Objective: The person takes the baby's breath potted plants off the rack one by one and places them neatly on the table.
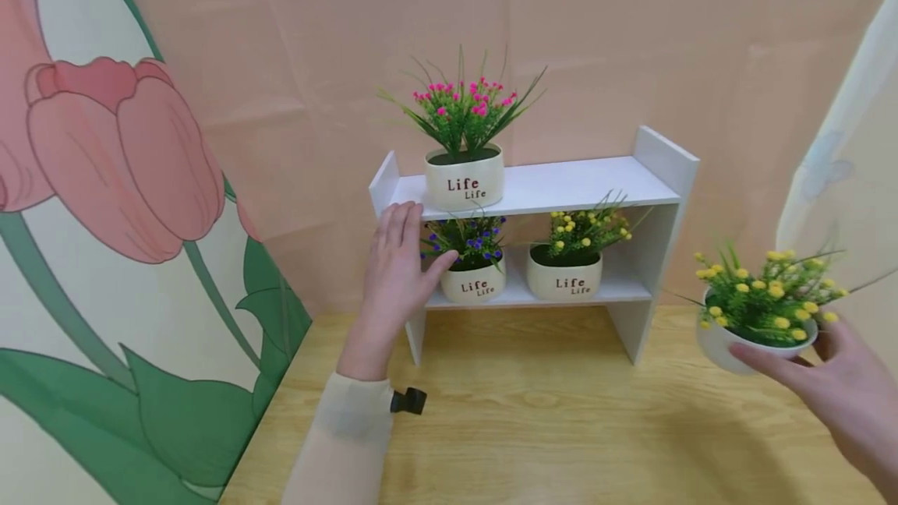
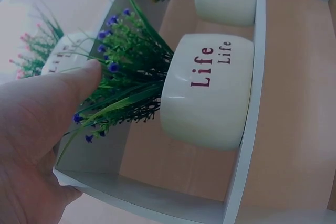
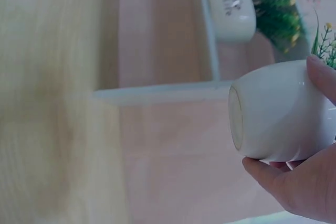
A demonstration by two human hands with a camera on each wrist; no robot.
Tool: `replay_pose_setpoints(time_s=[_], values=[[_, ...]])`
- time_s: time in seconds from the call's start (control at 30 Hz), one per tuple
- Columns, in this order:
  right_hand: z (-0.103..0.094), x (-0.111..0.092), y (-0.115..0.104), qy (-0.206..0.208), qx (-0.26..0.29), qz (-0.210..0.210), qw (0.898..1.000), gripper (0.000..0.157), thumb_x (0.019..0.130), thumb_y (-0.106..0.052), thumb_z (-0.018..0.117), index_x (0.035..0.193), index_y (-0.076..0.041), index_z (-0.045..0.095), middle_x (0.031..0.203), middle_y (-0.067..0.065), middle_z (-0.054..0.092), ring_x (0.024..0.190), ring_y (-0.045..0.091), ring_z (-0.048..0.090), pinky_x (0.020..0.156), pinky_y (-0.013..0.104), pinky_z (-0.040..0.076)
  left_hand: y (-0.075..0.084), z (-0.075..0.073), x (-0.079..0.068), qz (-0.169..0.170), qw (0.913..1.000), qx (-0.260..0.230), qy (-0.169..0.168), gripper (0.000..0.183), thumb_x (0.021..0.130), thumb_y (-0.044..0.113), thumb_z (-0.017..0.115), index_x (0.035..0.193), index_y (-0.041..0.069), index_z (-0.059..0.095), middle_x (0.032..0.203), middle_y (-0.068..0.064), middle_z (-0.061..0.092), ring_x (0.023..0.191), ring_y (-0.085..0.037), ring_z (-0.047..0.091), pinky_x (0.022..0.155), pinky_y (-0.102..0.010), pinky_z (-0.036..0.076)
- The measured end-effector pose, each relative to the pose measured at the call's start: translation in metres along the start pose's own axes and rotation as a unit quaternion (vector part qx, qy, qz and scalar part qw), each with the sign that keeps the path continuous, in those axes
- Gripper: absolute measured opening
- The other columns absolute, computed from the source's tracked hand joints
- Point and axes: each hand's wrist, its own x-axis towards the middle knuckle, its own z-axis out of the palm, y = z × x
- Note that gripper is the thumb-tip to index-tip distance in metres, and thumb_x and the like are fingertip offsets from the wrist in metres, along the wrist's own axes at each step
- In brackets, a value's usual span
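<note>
My right hand point(image 1: 835, 380) grips a white pot of yellow artificial flowers point(image 1: 758, 326), held up in the air to the right of the white two-tier shelf point(image 1: 575, 181). In the right wrist view the base of this pot point(image 3: 278, 111) shows, with the thumb and fingers around its sides. My left hand point(image 1: 400, 271) lies against the shelf's left end with its fingers straight, the thumb overlapping the blue-flowered pot point(image 1: 473, 284) on the lower tier. Beside that pot stands another yellow-flowered pot point(image 1: 564, 279). A pink-flowered pot point(image 1: 464, 178) sits on the top tier at the left.
The shelf stands on a wood-grain table point(image 1: 519, 427) before a pinkish wall covering point(image 1: 337, 84). A panel with painted tulips point(image 1: 133, 154) rises at the left. Raised end boards point(image 1: 666, 154) border the shelf's top tier.
</note>
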Motion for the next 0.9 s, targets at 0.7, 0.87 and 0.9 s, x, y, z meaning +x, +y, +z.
replay_pose_setpoints(time_s=[0.7, 0.87, 0.9], values=[[0.009, 0.002, 0.068, 0.014, 0.035, 0.021, 0.999, 0.075, 0.106, -0.015, 0.077, 0.165, -0.041, 0.04, 0.148, -0.03, 0.049, 0.139, -0.008, 0.039, 0.094, 0.004, 0.03, 0.002, 0.001, -0.002, -0.007, 0.9999, -0.01, 0.002, 0.093, 0.104, 0.049, 0.076, 0.17, 0.002, 0.03, 0.173, -0.017, 0.032, 0.165, -0.035, 0.019, 0.137, -0.044, 0.011], [0.015, -0.001, 0.085, 0.032, 0.032, 0.038, 0.998, 0.078, 0.105, -0.017, 0.079, 0.162, -0.047, 0.036, 0.145, -0.03, 0.045, 0.141, -0.004, 0.037, 0.096, 0.001, 0.03, 0.002, 0.0, -0.001, -0.011, 0.9999, -0.004, -0.001, 0.093, 0.104, 0.05, 0.075, 0.17, 0.003, 0.03, 0.173, -0.016, 0.032, 0.165, -0.034, 0.019, 0.137, -0.043, 0.01], [0.016, -0.002, 0.088, 0.033, 0.031, 0.043, 0.998, 0.078, 0.105, -0.018, 0.079, 0.163, -0.047, 0.035, 0.147, -0.029, 0.045, 0.142, -0.004, 0.037, 0.098, 0.0, 0.029, 0.002, 0.0, -0.001, -0.01, 0.9999, -0.005, -0.001, 0.093, 0.104, 0.05, 0.076, 0.17, 0.003, 0.03, 0.173, -0.016, 0.032, 0.165, -0.034, 0.019, 0.137, -0.043, 0.01]])
